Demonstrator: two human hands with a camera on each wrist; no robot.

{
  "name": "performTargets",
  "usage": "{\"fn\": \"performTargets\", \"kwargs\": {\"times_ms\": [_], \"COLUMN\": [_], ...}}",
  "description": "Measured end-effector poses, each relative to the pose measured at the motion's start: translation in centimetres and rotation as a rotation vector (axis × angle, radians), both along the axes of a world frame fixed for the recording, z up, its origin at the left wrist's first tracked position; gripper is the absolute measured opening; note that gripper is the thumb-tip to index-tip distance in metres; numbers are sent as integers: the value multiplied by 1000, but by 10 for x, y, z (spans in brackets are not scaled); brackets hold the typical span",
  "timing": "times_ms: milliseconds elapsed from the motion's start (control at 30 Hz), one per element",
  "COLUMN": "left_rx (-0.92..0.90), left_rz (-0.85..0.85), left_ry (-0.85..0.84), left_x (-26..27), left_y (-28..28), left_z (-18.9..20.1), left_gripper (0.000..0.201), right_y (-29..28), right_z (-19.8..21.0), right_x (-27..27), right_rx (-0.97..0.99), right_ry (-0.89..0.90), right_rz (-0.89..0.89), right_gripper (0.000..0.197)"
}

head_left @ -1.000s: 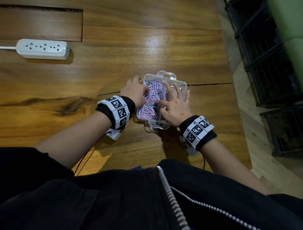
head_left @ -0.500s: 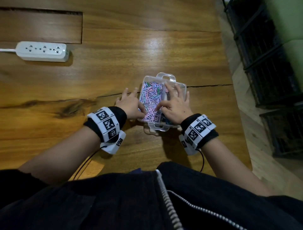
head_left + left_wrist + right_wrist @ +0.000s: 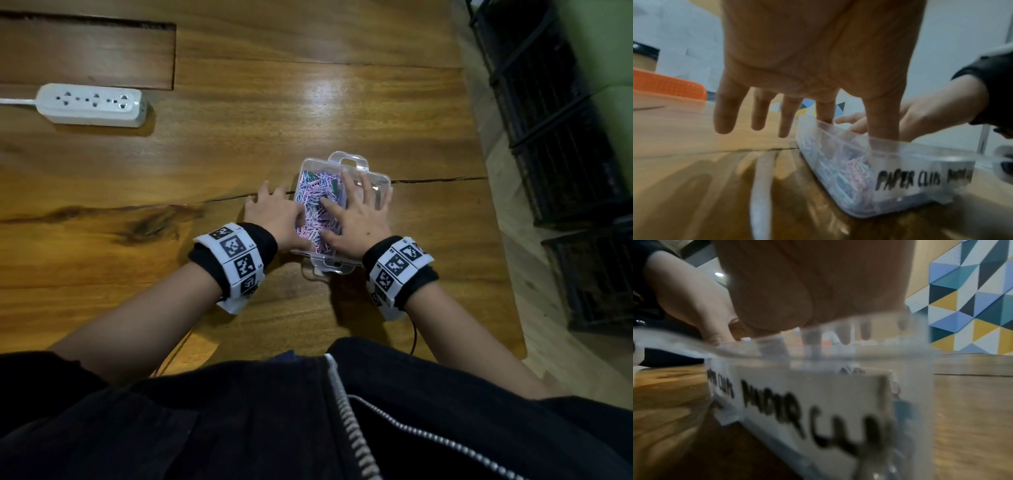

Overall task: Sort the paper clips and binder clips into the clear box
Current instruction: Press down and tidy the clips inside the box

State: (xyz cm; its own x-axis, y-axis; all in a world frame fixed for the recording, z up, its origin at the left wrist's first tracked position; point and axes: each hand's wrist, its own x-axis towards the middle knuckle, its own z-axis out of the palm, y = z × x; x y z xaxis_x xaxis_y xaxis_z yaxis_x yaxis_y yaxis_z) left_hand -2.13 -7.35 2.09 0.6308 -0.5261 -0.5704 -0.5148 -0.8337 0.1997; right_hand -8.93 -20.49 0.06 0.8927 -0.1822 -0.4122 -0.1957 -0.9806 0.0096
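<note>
A clear two-compartment box point(image 3: 386, 192) sits on the wooden table, its near wall lettered "PAPER CLIPS" point(image 3: 908, 178). Pastel paper clips point(image 3: 317, 205) fill its left compartment. My left hand point(image 3: 274, 212) lies at the box's left side with straight, spread fingers; its thumb point(image 3: 882, 123) and first finger dip onto the clips. My right hand point(image 3: 358, 214) is spread flat over the right compartment, with thumb and first finger touching the clip pile. That hand hides the right compartment's contents, so no binder clips show clearly. Neither hand holds anything.
A white power strip point(image 3: 90, 104) lies at the far left. The table's right edge point(image 3: 495, 246) runs close to the box, with black crates point(image 3: 565, 144) on the floor beyond it. An orange basket point(image 3: 668, 86) stands far off on the table.
My left hand drew back along the box's left side, and its thumb now rests on the near clips. The right hand stayed spread over the box.
</note>
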Motion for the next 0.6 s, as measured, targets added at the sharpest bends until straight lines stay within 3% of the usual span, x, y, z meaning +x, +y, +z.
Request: {"fn": "performTargets", "kwargs": {"times_ms": [133,233,367,600], "left_rx": [-2,53,192,218], "left_rz": [-47,-123,-177,-202], "left_ry": [-110,-77,5,1], "left_x": [-2,-3,-5,-6], "left_y": [-2,5,10,9], "left_z": [-2,-2,1,4], "left_gripper": [44,37,43,42], "right_y": [4,7,4,16], "right_z": [0,-4,-4,-2], "right_x": [0,-3,0,6], "right_rx": [74,82,39,150], "right_ry": [-115,-66,-45,-132], "right_rz": [-19,72,16,-1], "right_gripper": [41,40,45,35]}}
